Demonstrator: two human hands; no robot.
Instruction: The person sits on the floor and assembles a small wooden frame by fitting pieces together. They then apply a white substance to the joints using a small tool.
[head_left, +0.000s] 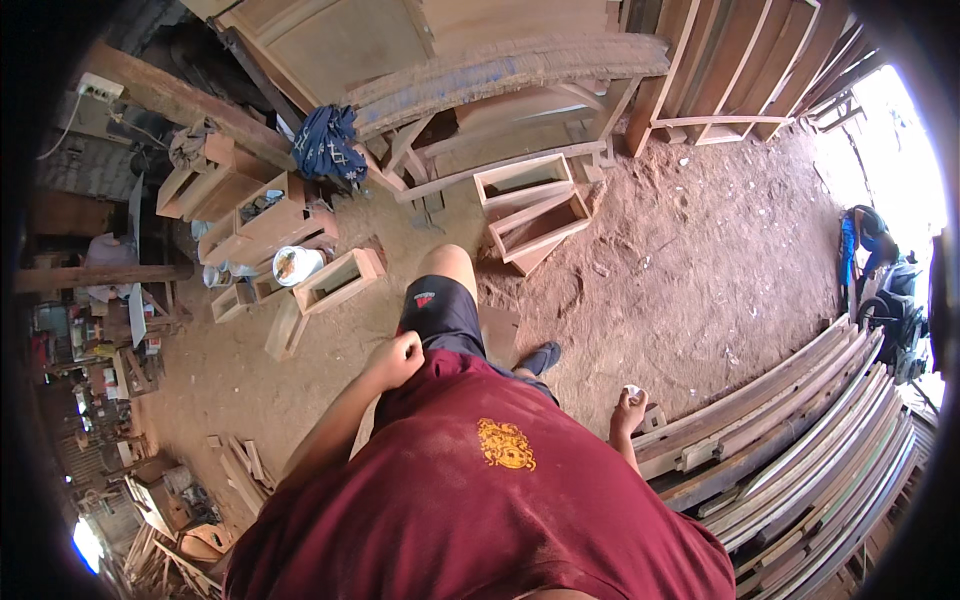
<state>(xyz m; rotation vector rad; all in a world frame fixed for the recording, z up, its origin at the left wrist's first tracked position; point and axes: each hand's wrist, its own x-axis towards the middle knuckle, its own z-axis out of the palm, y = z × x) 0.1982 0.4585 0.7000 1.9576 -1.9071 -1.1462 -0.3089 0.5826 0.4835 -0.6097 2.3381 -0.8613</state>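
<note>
My left hand (400, 358) is closed in a loose fist in front of my dark shorts (445, 318), beside the hem of my maroon shirt (440, 440). Nothing shows between its fingers. Low on my right side, my right hand (628, 412) is curled around a small white object (633, 391). Only its top shows above the fingers, too small to tell its kind. Ahead of me on the dirt floor lie two open wooden drawer boxes (541, 228), side by side.
Long stacked boards (770, 410) fill the right side. A wooden bench (510, 75) stands ahead, with a blue patterned cloth (326, 145) at its left end. Drawer boxes (340, 280) and a white bucket (297, 264) stand at left. A person (868, 240) bends at the far right.
</note>
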